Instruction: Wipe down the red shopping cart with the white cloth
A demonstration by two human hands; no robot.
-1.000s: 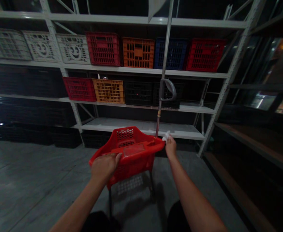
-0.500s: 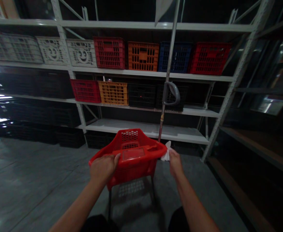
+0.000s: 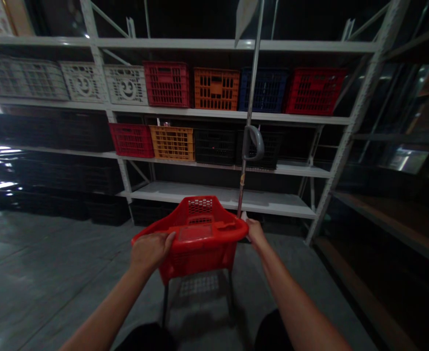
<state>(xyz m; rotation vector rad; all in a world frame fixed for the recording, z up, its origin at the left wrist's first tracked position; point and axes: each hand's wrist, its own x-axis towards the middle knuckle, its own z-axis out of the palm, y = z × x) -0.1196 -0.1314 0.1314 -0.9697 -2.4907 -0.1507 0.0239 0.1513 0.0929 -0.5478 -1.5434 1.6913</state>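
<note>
1. Red plastic basket (image 3: 199, 258): slatted, on thin black legs, above concrete floor (image 3: 53, 273), near white metal rack (image 3: 221, 196). Inside hidden by its rim.
2. Left hand (image 3: 150, 251): fingers curled over basket's left rim, gripping.
3. Right hand (image 3: 255, 232): at right rim, beside metal pole (image 3: 250, 97); small white scrap (image 3: 244, 215) at fingers. Grip cannot be told.
4. Rack holds rows of crates: white, red (image 3: 166, 84), orange (image 3: 216, 88), blue (image 3: 262, 89), black (image 3: 214, 146). Contents too dark to tell.
</note>
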